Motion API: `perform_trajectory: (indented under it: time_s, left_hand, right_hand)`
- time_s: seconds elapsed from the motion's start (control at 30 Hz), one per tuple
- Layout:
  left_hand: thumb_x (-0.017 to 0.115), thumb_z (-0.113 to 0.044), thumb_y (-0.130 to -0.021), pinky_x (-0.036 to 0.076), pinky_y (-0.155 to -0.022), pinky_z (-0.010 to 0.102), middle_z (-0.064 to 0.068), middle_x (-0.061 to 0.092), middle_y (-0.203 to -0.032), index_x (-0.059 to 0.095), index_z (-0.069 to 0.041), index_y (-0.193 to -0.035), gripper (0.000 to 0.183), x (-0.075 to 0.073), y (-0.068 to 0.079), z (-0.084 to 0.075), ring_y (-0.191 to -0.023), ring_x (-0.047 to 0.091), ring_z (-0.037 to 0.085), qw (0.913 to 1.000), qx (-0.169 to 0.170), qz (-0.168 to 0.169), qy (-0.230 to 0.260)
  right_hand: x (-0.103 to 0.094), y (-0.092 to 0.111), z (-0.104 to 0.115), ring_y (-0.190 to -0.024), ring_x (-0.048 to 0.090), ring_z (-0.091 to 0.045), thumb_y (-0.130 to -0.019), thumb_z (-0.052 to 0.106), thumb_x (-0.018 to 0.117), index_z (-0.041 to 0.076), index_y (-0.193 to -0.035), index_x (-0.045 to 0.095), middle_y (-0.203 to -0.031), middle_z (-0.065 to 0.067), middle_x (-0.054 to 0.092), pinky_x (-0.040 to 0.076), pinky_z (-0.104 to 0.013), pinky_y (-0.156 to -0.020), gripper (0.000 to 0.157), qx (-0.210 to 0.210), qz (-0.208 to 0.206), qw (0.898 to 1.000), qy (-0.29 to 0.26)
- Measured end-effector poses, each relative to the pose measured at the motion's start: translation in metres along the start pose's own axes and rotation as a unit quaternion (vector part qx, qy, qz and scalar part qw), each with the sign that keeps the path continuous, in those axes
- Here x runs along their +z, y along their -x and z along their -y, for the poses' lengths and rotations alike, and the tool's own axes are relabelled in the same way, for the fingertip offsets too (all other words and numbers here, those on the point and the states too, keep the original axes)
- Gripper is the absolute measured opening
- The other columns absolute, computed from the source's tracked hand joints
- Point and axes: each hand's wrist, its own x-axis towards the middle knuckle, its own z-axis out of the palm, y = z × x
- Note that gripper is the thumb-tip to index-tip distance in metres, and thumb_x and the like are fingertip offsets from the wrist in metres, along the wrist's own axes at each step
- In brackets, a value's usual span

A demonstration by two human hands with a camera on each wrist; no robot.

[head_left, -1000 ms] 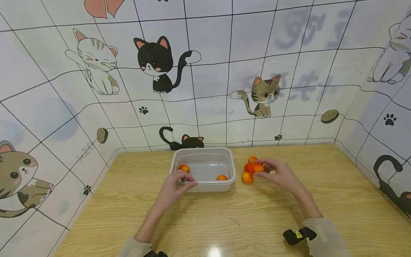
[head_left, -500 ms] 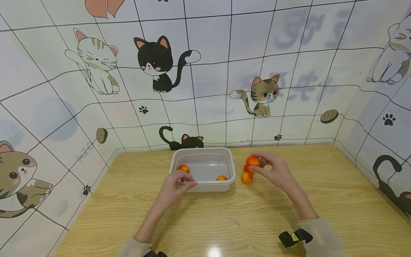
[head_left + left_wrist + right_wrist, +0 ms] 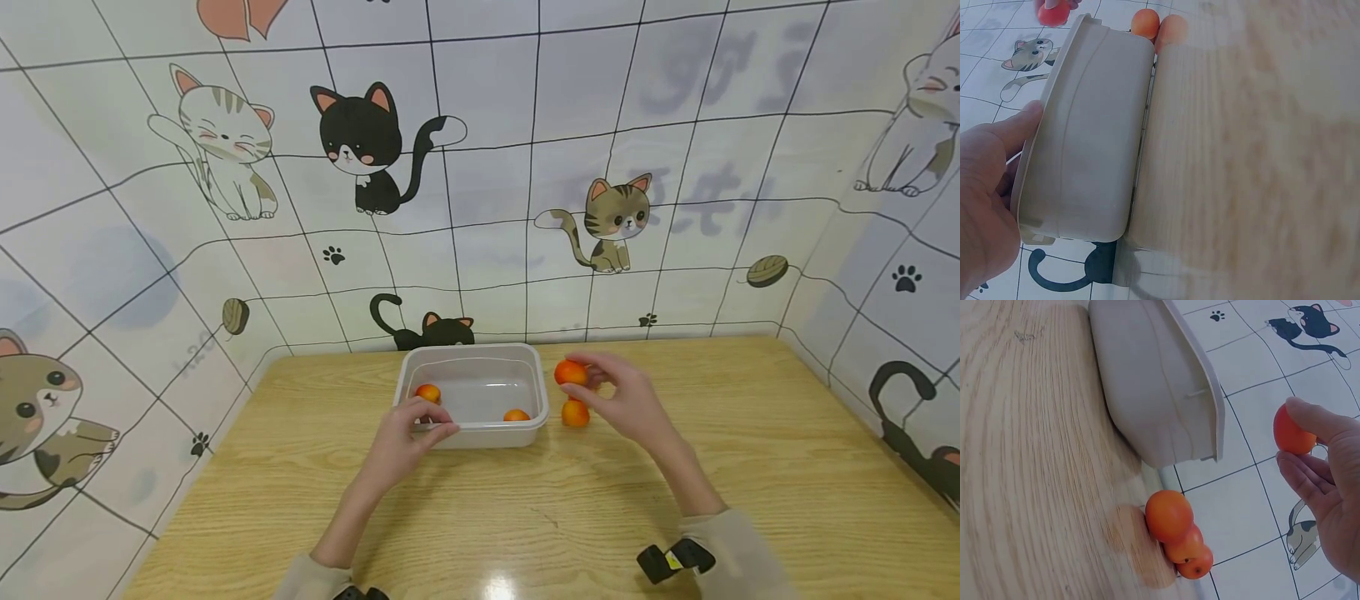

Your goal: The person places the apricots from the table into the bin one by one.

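Note:
A white plastic tub (image 3: 487, 428) stands on the table toward the back wall. My left hand (image 3: 405, 440) pinches its near rim, thumb outside and fingers over the edge, as the left wrist view shows (image 3: 988, 194). Two small round orange-red fruits lie inside: one at the left (image 3: 428, 393), one near the right front (image 3: 516, 415). My right hand (image 3: 621, 400) holds another orange-red fruit (image 3: 1293, 430) between thumb and fingers, raised just right of the tub. Below it, three more fruits rest on the table in a row, the nearest fruit (image 3: 1169, 515) partly covering the others.
The wooden table (image 3: 480, 508) reaches back to a wall covering (image 3: 495, 192) printed with cats and grid lines. More of this covering rises at the left and right sides. A black strap (image 3: 675, 560) is on the right wrist.
My right hand has lifted one orange-red fruit from the group and carried it left toward the tub. The left hand stays at the tub's rim.

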Motion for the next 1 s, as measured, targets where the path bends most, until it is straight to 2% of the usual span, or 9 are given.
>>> perform_trajectory:
  time_s: [0.07, 0.27, 0.47, 0.7, 0.87, 1.0]
  left_hand:
    - [0.085, -0.015, -0.081, 0.055, -0.078, 0.029, -0.012, 0.066, -0.085, 0.073, -0.017, -0.085, 0.014, 0.000, 0.000, 0.000, -0.083, 0.060, 0.012, 1.0000, 0.002, -0.001, 0.000]
    - [0.086, -0.014, -0.081, 0.055, -0.076, 0.029, -0.011, 0.066, -0.085, 0.073, -0.016, -0.085, 0.014, -0.001, -0.001, 0.001, -0.082, 0.061, 0.013, 0.9999, 0.012, -0.003, 0.000]
    - [0.086, -0.014, -0.081, 0.055, -0.076, 0.029, -0.012, 0.066, -0.084, 0.073, -0.016, -0.085, 0.013, -0.001, -0.001, 0.001, -0.082, 0.060, 0.013, 0.9999, 0.011, -0.005, 0.004]
    - [0.085, -0.015, -0.081, 0.055, -0.075, 0.029, -0.012, 0.067, -0.084, 0.073, -0.017, -0.084, 0.013, -0.002, -0.002, 0.003, -0.082, 0.060, 0.011, 0.9998, 0.020, -0.006, 0.000]
    - [0.086, -0.016, -0.081, 0.055, -0.076, 0.029, -0.012, 0.067, -0.085, 0.073, -0.017, -0.084, 0.013, -0.002, -0.002, 0.003, -0.084, 0.060, 0.013, 0.9998, 0.019, -0.006, 0.001]
    - [0.085, -0.015, -0.082, 0.055, -0.076, 0.029, -0.012, 0.067, -0.085, 0.073, -0.017, -0.084, 0.012, -0.001, -0.002, 0.003, -0.084, 0.060, 0.013, 0.9998, 0.017, -0.004, 0.002]
  right_hand:
    - [0.002, 0.000, 0.002, -0.080, 0.064, -0.013, -0.082, 0.009, 0.085, 0.007, -0.122, 0.070, -0.104, -0.003, 0.072, 0.057, -0.038, -0.072, 0.042, -0.002, -0.002, 1.000, -0.001]
    - [0.006, -0.002, 0.009, -0.083, 0.066, -0.017, -0.084, 0.008, 0.083, 0.008, -0.123, 0.070, -0.108, -0.005, 0.071, 0.055, -0.027, -0.075, 0.041, -0.015, -0.005, 1.000, -0.010]
    - [0.010, -0.004, 0.013, -0.087, 0.069, -0.020, -0.083, 0.008, 0.084, 0.009, -0.123, 0.070, -0.109, -0.006, 0.069, 0.059, -0.045, -0.077, 0.043, -0.013, -0.003, 0.999, -0.030]
    - [0.017, -0.008, 0.017, -0.089, 0.069, -0.021, -0.084, 0.008, 0.083, 0.010, -0.123, 0.070, -0.109, -0.006, 0.066, 0.059, -0.036, -0.078, 0.042, -0.022, -0.010, 0.999, -0.041]
    - [0.021, -0.011, 0.020, -0.088, 0.069, -0.022, -0.084, 0.006, 0.083, 0.007, -0.122, 0.070, -0.110, -0.008, 0.066, 0.060, -0.042, -0.076, 0.041, -0.031, -0.014, 0.998, -0.054]
    - [0.025, -0.015, 0.025, -0.086, 0.067, -0.019, -0.083, 0.006, 0.084, 0.006, -0.122, 0.070, -0.109, -0.008, 0.066, 0.060, -0.041, -0.075, 0.041, -0.036, -0.022, 0.998, -0.050]
